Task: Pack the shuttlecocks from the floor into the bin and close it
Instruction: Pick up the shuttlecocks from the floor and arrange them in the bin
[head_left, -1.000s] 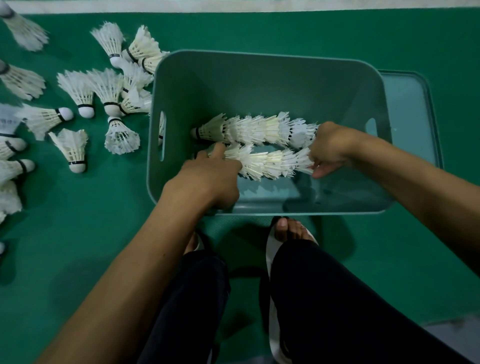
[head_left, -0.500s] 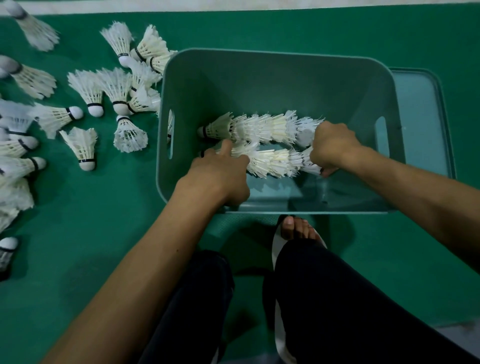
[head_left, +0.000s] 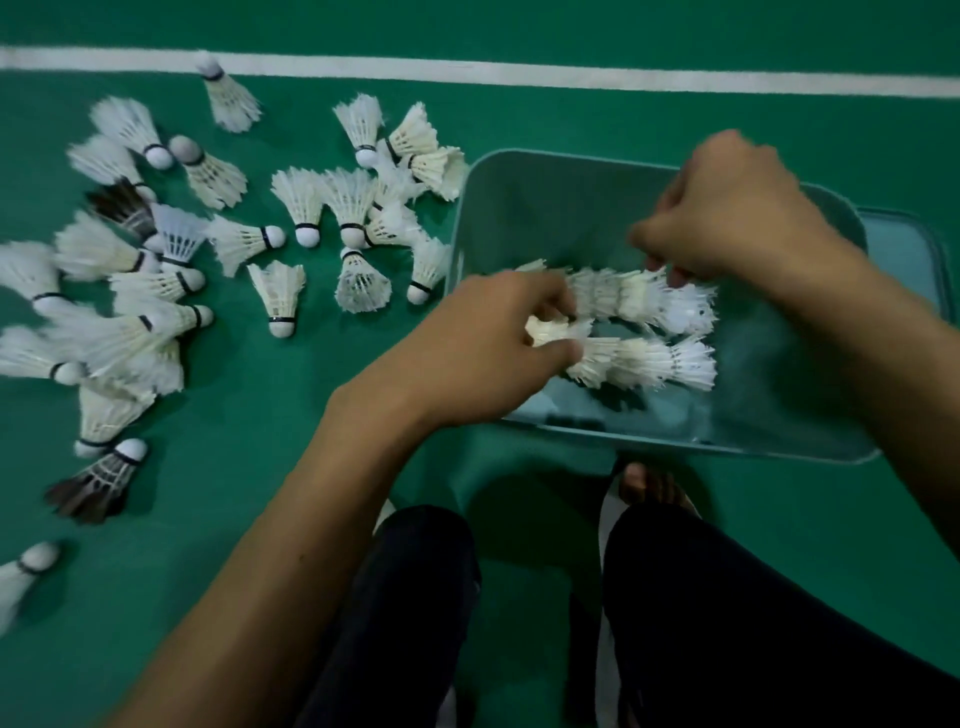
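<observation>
Inside bin, two nested shuttlecock stacks, lower pinched at cork end by left hand; right hand curled above, grip unclear. Featherlight, crushable: grab by corks, not skirts.

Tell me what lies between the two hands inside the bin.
Head view: two rows of nested shuttlecocks, far row and near row, lie side by side in the bin between left hand and right hand.

Green court floor with a white line, seemingly dim.
</observation>
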